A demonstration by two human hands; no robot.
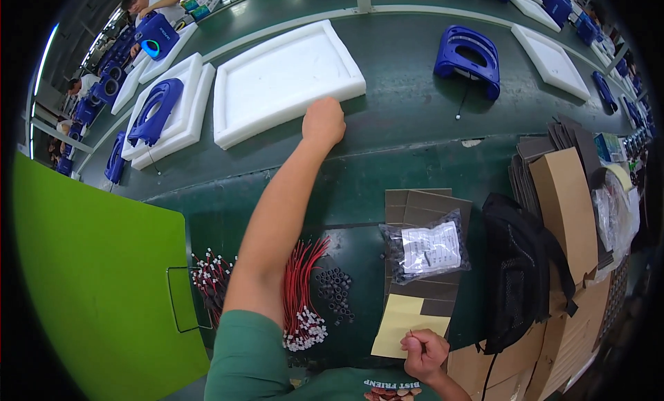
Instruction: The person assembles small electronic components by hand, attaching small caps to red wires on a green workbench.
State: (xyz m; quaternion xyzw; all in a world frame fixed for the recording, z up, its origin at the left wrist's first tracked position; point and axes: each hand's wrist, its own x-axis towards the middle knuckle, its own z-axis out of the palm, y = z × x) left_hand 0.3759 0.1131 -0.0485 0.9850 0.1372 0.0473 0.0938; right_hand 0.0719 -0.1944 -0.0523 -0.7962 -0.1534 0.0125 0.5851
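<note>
My left hand (pixel 324 122), its arm stretched far forward, is closed at the near edge of a shallow white foam tray (pixel 290 72). The fingers are curled at the rim and partly hidden by the back of the hand. Low on the right, my right hand (pixel 425 354) is pinched over a yellow paper sheet (pixel 399 323); a thin tip shows at the fingertips, too small to name. Between my arms lie a bundle of red wires with white connectors (pixel 303 283) and several small black rings (pixel 335 290). More wires (pixel 211 273) sit left of my forearm.
A bag of black parts (pixel 429 247) lies on grey cardboard pieces (pixel 415 204). To the right are a black bag (pixel 515 269) and cardboard (pixel 564 200). Blue plastic housings (pixel 469 59) stand beyond the bench. A green panel (pixel 104 269) borders the left; people work at far left.
</note>
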